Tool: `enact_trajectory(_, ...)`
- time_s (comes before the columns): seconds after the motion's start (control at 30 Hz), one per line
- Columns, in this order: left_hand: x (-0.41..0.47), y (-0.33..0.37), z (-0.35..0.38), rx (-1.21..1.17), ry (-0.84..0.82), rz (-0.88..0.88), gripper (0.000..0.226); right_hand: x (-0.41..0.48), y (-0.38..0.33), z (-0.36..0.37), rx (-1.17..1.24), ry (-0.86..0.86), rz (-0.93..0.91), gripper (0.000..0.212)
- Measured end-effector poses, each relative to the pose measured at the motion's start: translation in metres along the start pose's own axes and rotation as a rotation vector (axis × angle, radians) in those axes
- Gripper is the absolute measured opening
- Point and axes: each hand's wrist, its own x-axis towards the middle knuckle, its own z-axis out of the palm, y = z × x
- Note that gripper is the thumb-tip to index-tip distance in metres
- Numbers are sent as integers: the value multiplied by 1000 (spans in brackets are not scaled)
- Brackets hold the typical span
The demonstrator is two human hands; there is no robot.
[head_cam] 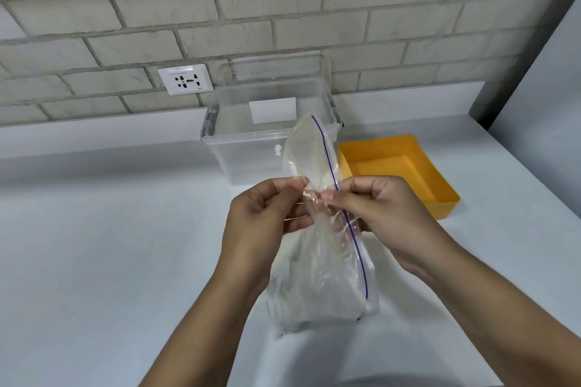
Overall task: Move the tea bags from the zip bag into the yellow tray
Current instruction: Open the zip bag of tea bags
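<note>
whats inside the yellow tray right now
The yellow tray shows only bare yellow floor, nothing lying in the visible part. Its near left corner is hidden behind the right hand pinching the zip bag.

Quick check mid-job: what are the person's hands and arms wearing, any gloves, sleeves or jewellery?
Nothing worn shows. The left hand and right hand are bare: no gloves, no rings visible. The left forearm and right forearm are bare too, with no watch, band or sleeve up to the frame edge.
</note>
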Motion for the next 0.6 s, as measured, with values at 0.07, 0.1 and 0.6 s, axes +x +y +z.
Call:
enact_trajectory(0.07, 5, 0, -1, -285, -62, -130, 20, 1, 0, -3, 168, -27, 84, 14)
enact_trajectory(0.1, 7, 2, -1, -453, -86, -206, 23, 4, 2, -5, 272, -45, 137, 16)
enact_trajectory(0.6, 50, -30, -32, -409, -191, -361, 43, 44, 38, -22, 994, -191, 446, 26)
